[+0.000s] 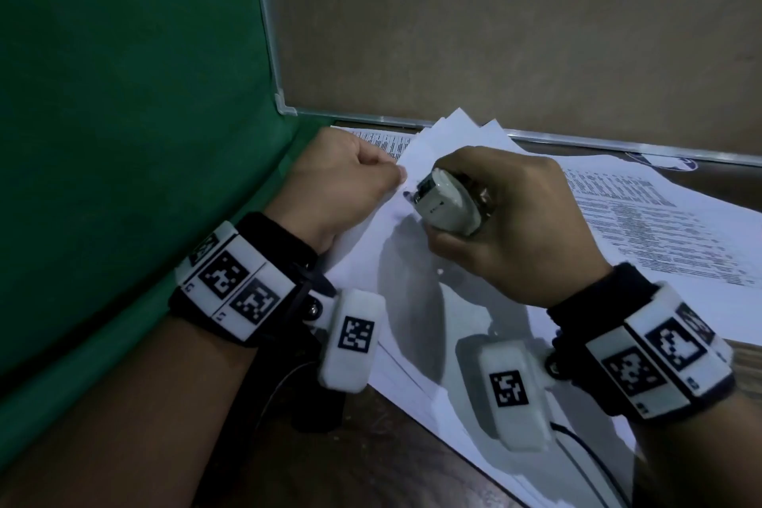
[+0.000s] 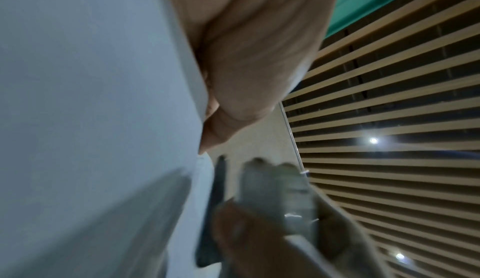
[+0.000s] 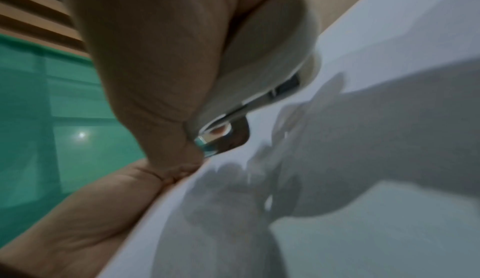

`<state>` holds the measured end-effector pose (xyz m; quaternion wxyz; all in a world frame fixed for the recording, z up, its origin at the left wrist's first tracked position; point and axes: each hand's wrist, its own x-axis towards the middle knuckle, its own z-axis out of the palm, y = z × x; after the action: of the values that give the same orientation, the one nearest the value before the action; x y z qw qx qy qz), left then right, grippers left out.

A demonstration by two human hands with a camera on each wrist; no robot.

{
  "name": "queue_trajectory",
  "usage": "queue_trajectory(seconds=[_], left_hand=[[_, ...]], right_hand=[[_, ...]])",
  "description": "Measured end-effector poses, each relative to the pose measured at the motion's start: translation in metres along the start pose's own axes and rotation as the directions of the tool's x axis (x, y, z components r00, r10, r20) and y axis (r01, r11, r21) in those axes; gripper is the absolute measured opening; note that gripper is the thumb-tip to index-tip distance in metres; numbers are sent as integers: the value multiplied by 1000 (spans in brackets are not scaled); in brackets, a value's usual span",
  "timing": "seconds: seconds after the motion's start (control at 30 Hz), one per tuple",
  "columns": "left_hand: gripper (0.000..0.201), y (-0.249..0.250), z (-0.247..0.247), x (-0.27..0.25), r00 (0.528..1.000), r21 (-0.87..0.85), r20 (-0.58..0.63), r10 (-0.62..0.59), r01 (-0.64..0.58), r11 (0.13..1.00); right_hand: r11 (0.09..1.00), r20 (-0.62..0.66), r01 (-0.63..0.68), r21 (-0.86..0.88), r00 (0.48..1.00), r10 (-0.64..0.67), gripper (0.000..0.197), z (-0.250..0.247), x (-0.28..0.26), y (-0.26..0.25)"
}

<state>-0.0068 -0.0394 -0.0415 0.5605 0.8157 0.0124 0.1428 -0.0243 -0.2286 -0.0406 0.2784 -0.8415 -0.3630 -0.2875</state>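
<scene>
- Stapler (image 1: 447,204): white, wrapped tight in the right grip (image 1: 523,219), its mouth pointing left at the stack's far-left corner.
- Paper stack (image 1: 416,301) on the worktop (image 1: 387,466): the left grip (image 1: 342,181) pinches that corner, just left of the stapler's mouth.

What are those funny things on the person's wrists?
The left band and right band are black, with white blocks printed with black-and-white square codes. A white box hangs by each, the left box and right box. A thin black cable trails by the right one. No sleeves.
</scene>
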Motion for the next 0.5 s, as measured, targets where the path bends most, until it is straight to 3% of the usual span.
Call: queue_trajectory(seconds=[0.1, 0.17, 0.3, 0.4, 0.5], left_hand=[[18, 0, -3, 0, 1000, 3, 16, 26, -26, 1000], [15, 3, -7, 0, 997, 26, 34, 65, -66, 997], [15, 6, -18, 0, 985, 124, 72, 156, -164, 979], [9, -1, -26, 7, 964, 216, 18, 265, -263, 940], [16, -16, -37, 21, 921, 302, -120, 370, -321, 897]], right_hand=[[999, -101, 34, 9, 994, -33, 24, -1, 1, -5], [1000, -219, -21, 1, 975, 20, 25, -1, 1, -2], [984, -442, -174, 25, 881, 167, 20, -4, 1, 12], [970, -499, -236, 53, 836, 230, 21, -9, 2, 17], [943, -503, -304, 137, 798, 330, 21, -13, 5, 18]])
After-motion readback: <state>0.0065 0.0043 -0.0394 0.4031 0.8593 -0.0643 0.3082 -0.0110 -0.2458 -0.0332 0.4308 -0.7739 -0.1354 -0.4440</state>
